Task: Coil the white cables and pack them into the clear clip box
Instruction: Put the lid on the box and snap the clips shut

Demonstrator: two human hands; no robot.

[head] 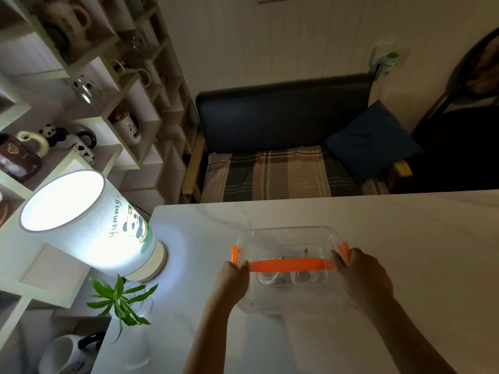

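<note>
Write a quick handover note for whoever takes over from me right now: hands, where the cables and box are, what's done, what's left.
Left hand: grips the left end of the clear clip box, at its orange clip.
Right hand: grips the right end, at the other clip.
Box: on the white table, orange handle across its top.
White cables: coiled, inside the box.
Done: coiling and packing.
Left: check that both clips are latched; I cannot tell from here.

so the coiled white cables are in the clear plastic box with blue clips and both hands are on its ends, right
Not quite: the head view shows orange clips, not blue. The coiled white cables do lie inside the clear plastic box, left hand and right hand at its ends.
</note>
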